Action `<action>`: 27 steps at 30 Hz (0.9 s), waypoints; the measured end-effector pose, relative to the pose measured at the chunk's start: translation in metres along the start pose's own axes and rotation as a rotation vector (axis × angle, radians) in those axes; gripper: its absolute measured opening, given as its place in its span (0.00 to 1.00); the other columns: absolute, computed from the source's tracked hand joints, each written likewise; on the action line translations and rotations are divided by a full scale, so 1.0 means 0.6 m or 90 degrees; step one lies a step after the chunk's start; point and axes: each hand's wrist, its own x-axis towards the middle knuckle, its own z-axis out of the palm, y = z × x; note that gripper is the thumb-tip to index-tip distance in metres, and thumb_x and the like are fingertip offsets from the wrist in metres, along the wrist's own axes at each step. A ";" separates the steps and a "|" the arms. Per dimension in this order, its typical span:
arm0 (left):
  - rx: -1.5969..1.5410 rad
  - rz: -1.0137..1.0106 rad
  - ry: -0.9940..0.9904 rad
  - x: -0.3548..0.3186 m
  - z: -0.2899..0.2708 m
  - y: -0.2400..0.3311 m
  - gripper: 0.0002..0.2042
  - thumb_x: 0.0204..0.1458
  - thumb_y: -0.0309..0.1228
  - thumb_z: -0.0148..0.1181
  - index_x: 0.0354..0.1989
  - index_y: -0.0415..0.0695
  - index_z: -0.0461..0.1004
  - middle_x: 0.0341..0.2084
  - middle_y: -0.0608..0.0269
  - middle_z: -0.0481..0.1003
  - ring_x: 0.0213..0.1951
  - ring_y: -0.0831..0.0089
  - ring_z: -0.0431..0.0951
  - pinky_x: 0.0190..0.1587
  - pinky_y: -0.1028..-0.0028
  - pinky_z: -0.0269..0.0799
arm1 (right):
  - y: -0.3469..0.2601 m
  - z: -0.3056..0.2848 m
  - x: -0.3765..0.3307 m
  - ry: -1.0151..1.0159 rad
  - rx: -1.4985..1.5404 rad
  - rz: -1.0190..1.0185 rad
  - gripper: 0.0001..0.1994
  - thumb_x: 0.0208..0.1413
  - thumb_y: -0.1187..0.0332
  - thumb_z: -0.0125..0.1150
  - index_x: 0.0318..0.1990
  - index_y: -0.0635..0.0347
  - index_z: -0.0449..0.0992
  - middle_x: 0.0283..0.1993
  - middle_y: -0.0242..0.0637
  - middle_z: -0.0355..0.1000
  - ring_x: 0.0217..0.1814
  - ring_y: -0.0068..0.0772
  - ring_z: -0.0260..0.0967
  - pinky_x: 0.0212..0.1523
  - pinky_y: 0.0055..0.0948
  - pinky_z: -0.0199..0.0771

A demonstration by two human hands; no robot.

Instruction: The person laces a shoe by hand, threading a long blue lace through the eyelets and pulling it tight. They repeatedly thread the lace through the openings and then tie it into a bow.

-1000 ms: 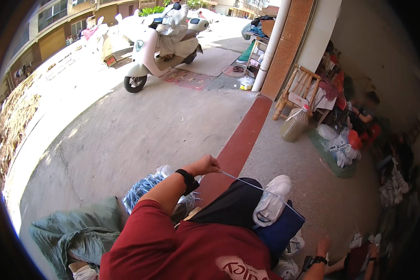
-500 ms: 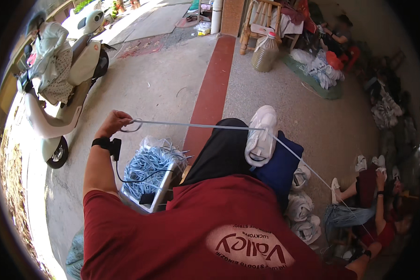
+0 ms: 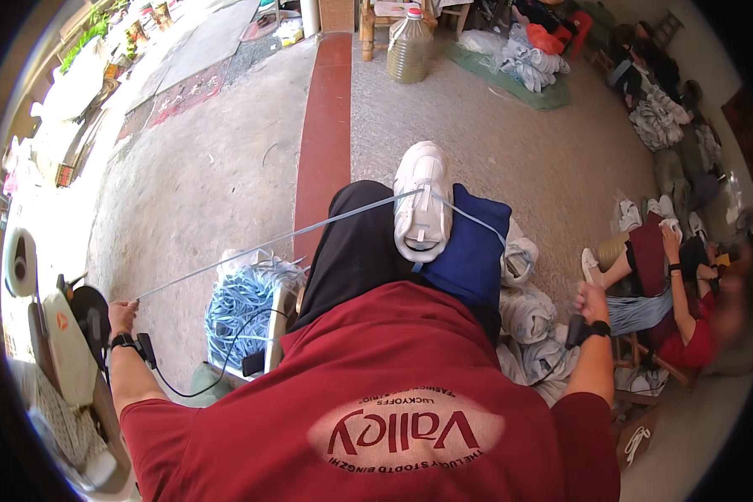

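Note:
A white sneaker [image 3: 424, 201] rests on my lap, toe pointing away, over a folded dark blue cloth [image 3: 477, 226] on my right thigh. A pale blue-grey shoelace [image 3: 335, 222] passes through the upper part of the shoe. Its left length runs straight to my left hand [image 3: 124, 318], which pinches it far out to the left. The right length slopes over the blue cloth and is lost near its edge. My right hand [image 3: 591, 302] is raised at the right with fingers closed; whether the lace is in it does not show.
A white box [image 3: 274, 335] of pale blue laces stands left of my legs. White shoes [image 3: 527, 314] are heaped on the right. A seated person [image 3: 682, 318] in red works farther right. A scooter [image 3: 67, 335] stands at left, a large plastic bottle [image 3: 409, 50] ahead.
My left hand has moved left and down, drawing the lace with it. My right hand has come up and inward from the lower right. The whole view has shifted, with the scooter now lower.

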 end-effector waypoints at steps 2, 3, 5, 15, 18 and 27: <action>-0.020 -0.054 -0.006 -0.013 0.077 0.019 0.12 0.43 0.34 0.64 0.15 0.40 0.74 0.07 0.67 0.65 0.11 0.78 0.62 0.14 0.74 0.55 | -0.004 0.161 -0.010 -0.277 0.077 -0.052 0.09 0.54 0.67 0.53 0.25 0.54 0.61 0.19 0.25 0.54 0.13 0.17 0.49 0.15 0.20 0.48; -0.045 -0.087 -0.058 -0.026 0.121 0.043 0.13 0.44 0.36 0.63 0.16 0.40 0.74 0.07 0.68 0.64 0.10 0.77 0.60 0.13 0.74 0.53 | -0.009 0.237 -0.020 -0.361 0.065 -0.029 0.10 0.55 0.66 0.52 0.24 0.55 0.62 0.18 0.26 0.54 0.13 0.17 0.50 0.15 0.20 0.48; -0.134 -0.128 -0.183 -0.061 0.212 0.124 0.16 0.46 0.40 0.61 0.16 0.41 0.72 0.08 0.70 0.63 0.09 0.79 0.57 0.11 0.75 0.51 | -0.019 0.362 -0.049 -0.535 0.031 -0.003 0.10 0.55 0.67 0.52 0.24 0.56 0.62 0.18 0.26 0.57 0.14 0.17 0.51 0.15 0.20 0.49; -0.456 0.338 -0.604 -0.279 0.383 0.687 0.08 0.54 0.32 0.54 0.27 0.40 0.72 0.17 0.71 0.70 0.18 0.84 0.67 0.20 0.84 0.60 | -0.063 0.555 -0.046 -0.372 -0.849 -0.662 0.05 0.42 0.74 0.54 0.21 0.65 0.74 0.25 0.45 0.71 0.31 0.44 0.68 0.33 0.35 0.69; -0.427 0.400 -0.651 -0.329 0.389 0.772 0.08 0.53 0.32 0.54 0.27 0.40 0.72 0.17 0.72 0.69 0.18 0.84 0.68 0.20 0.84 0.62 | -0.063 0.563 -0.029 -0.240 -0.896 -0.829 0.05 0.39 0.72 0.57 0.21 0.64 0.76 0.27 0.46 0.72 0.41 0.47 0.68 0.43 0.39 0.70; -0.299 0.666 -0.538 -0.313 0.413 0.841 0.05 0.47 0.24 0.58 0.23 0.36 0.71 0.18 0.66 0.70 0.22 0.78 0.69 0.26 0.78 0.65 | -0.089 0.570 0.012 -0.330 -0.765 -0.754 0.04 0.34 0.73 0.62 0.18 0.63 0.75 0.29 0.46 0.72 0.48 0.46 0.65 0.47 0.37 0.66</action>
